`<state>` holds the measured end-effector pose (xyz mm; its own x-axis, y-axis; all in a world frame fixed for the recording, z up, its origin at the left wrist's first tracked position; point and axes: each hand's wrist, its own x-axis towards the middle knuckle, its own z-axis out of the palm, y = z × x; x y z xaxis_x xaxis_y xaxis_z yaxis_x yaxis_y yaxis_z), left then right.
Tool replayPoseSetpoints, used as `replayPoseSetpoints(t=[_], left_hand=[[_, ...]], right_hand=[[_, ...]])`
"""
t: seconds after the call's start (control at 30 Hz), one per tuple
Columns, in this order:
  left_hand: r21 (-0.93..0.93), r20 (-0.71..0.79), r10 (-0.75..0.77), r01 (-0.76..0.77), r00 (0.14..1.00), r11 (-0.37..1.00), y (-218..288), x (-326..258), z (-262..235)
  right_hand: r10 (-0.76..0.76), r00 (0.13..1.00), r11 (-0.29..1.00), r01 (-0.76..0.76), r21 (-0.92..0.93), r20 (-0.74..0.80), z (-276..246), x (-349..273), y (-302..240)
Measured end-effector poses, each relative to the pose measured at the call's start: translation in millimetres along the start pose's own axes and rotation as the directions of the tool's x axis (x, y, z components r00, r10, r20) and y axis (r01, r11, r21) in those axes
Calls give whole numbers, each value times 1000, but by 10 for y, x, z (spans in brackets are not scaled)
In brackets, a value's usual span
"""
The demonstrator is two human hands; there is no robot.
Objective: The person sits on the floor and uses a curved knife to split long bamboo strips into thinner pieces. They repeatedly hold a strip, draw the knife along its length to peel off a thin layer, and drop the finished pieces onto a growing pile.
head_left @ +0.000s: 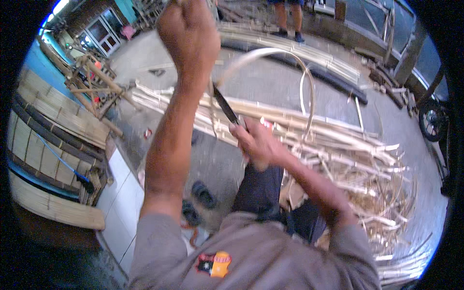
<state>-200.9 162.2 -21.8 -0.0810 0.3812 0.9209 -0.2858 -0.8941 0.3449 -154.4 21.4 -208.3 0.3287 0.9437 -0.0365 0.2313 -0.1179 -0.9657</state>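
My left hand (191, 36) is raised high, its fingers closed in a fist. What it grips, if anything, is hidden behind the fingers and blurred. Lower and to the right, my right hand (256, 140) is wrapped round the handle of a knife (224, 106). The dark, narrow blade points up and left, toward my left forearm. A pale, thin bamboo strip (311, 87) arches in a wide loop from beside the blade tip, over to the right and down. Close to the blade a thin length of strip hangs downward.
Long split bamboo strips (338, 128) lie across the floor ahead, with curled shavings (372, 198) at the right. Sandals (203, 193) are by my legs. Bamboo slat furniture (53, 145) stands left. A person's legs (290, 19) show at the far side; a wheel (432, 121) stands right.
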Motion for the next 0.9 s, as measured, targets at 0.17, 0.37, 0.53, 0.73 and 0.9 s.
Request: replayPoseSetpoints(t=[0.17, 0.37, 0.53, 0.73, 0.9], left_hand=[[16, -23, 161, -161, 987, 987, -89, 17, 34], [-60, -46, 57, -59, 997, 996, -92, 35, 68], [-19, 55, -67, 68, 996, 998, 47, -69, 36], [76, 26, 97, -98, 995, 992, -60, 35, 5], [20, -67, 167, -166, 984, 986, -185, 65, 49]], right_hand=[[66, 996, 986, -57, 156, -53, -105, -115, -232], [-468, 740, 560, 671, 486, -482, -471, -507, -849], [61, 998, 984, -56, -167, 23, 5, -97, -184], [35, 999, 994, -36, 104, 13, 87, 50, 118], [31, 987, 987, -5, 164, -158, -219, -240, -667]])
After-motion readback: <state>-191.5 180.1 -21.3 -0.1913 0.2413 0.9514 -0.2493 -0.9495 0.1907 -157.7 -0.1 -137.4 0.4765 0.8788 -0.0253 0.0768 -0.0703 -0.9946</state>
